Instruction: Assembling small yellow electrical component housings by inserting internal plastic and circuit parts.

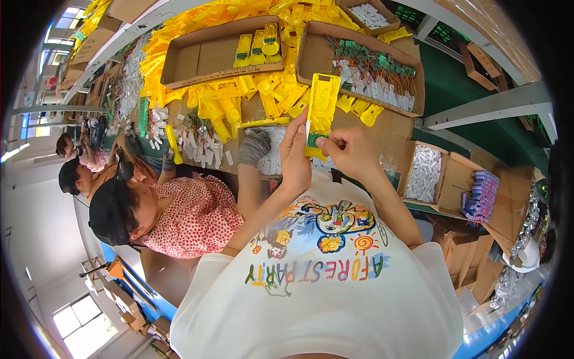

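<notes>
A long yellow plastic housing [323, 107] stands upright in front of me above the workbench. My left hand [295, 157] grips its lower left edge. At the lower end of the housing my right hand [347, 149] pinches a small green circuit board [314, 140]. Beyond it lie a cardboard tray [311, 51] holding green boards with wires and another tray [191, 60] with a few yellow housings.
Heaps of yellow housings [233, 99] cover the bench. To my left a co-worker in a dotted red shirt [191, 215] reaches a grey-gloved hand [254, 146] onto the bench. Boxes of white parts [424, 173] and purple parts [483, 194] stand to the right.
</notes>
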A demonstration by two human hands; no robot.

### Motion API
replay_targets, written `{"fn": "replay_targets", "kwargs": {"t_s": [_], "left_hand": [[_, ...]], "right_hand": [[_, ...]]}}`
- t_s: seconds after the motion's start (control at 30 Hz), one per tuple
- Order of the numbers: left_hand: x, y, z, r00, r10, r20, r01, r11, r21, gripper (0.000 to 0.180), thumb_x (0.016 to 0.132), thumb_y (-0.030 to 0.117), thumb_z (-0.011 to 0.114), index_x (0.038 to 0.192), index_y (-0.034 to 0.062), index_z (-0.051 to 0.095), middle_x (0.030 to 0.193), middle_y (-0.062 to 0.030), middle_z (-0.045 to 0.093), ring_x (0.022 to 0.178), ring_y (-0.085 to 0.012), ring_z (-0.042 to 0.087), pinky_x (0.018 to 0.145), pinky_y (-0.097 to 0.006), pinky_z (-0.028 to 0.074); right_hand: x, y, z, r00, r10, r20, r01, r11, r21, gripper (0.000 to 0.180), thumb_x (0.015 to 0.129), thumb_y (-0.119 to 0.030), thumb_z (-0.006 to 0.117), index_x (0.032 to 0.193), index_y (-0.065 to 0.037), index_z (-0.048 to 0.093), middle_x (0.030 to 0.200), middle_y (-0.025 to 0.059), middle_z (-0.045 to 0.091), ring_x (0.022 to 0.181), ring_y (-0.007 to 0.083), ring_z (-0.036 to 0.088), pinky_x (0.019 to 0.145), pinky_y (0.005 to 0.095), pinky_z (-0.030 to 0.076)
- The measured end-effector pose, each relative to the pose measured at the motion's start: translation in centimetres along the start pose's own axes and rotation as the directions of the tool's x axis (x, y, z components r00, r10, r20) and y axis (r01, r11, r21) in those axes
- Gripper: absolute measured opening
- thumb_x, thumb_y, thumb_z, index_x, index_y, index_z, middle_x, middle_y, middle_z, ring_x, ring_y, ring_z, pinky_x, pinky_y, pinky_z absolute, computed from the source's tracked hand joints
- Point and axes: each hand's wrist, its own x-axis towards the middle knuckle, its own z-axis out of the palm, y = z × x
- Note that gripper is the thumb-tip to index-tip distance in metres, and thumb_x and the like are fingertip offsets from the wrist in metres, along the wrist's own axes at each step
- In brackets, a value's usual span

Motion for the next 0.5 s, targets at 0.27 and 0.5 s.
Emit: {"fn": "replay_targets", "kwargs": {"t_s": [0.27, 0.5], "left_hand": [[-0.4, -0.1, 0.1, 0.997, -0.064, 0.04, 0.062, 0.997, 0.053, 0.046, 0.088, 0.002, 0.043, 0.134, -0.0001, 0.04, 0.121, -0.0094, 0.054, 0.102, -0.0126, 0.054, 0.089, -0.026, 0.042], [0.1, 0.0, 0.0, 0.988, -0.15, 0.044, 0.156, 0.96, -0.233, 0.046, 0.088, 0.001, 0.043, 0.133, -0.0013, 0.039, 0.121, -0.0088, 0.055, 0.104, -0.0146, 0.055, 0.091, -0.027, 0.042]], "right_hand": [[0.1, -0.5, -1.0, 1.0, -0.007, -0.009, 0.006, 0.997, -0.076, 0.027, 0.074, -0.019, 0.069, 0.059, 0.001, 0.061, 0.047, 0.0108, 0.053, 0.04, 0.0185, 0.05, 0.042, 0.0331, 0.036], [0.0, 0.3, 0.1, 0.982, -0.176, -0.069, 0.188, 0.943, 0.274, 0.026, 0.076, -0.023, 0.07, 0.084, 0.001, 0.067, 0.068, 0.0123, 0.061, 0.057, 0.0174, 0.059, 0.052, 0.028, 0.047]]}}
